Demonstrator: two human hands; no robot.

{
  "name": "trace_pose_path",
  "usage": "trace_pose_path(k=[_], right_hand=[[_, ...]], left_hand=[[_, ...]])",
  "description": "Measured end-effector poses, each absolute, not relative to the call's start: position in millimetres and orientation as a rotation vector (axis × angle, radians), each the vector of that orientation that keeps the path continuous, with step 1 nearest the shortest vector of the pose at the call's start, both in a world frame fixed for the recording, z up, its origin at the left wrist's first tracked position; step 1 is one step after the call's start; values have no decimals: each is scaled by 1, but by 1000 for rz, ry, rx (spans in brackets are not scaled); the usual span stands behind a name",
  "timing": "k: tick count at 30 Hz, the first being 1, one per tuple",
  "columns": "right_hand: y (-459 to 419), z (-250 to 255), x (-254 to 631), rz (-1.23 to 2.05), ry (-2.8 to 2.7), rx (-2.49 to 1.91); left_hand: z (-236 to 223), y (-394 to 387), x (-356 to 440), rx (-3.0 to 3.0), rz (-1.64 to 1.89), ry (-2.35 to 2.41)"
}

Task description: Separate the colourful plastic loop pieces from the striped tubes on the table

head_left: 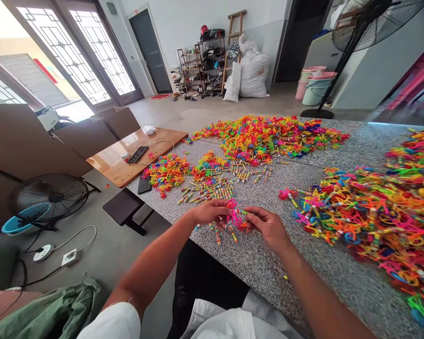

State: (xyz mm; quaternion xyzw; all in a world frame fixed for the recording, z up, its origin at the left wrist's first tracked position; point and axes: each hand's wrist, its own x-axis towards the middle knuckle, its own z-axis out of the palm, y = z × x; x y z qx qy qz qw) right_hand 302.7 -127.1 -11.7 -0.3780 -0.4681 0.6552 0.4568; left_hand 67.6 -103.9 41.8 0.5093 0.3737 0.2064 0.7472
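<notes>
My left hand (pixel 210 212) and my right hand (pixel 266 226) meet over the near edge of a speckled stone table (pixel 268 268). Both are closed on a small pink plastic toy piece (pixel 235 216) held between them. A few small candy-filled tubes (pixel 217 233) lie just under my hands. More tubes (pixel 212 188) are scattered beyond. Large heaps of bright plastic pieces lie to the right (pixel 374 216), at the far side (pixel 264 136) and in a smaller pile to the left (pixel 167 172).
A black phone (pixel 144 185) lies at the table's left edge. A wooden table (pixel 127 160) with a calculator (pixel 137 154) stands beyond. A floor fan (pixel 49 197), power strips (pixel 56 254), a standing fan (pixel 367 28), sacks (pixel 252 70) and shelves (pixel 201 66) are around.
</notes>
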Motion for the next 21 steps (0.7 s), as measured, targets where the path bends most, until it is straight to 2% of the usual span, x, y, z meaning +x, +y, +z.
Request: trace_pose_path(k=[4, 11, 21], right_hand=[[-129, -12, 302, 1617, -1108, -963], [-135, -7, 301, 1817, -964, -886], [-137, -8, 309, 1658, -1211, -940]], left_hand=[[39, -101, 66, 1118, 432, 794], [42, -102, 67, 1077, 337, 751], [42, -106, 70, 1095, 369, 756]])
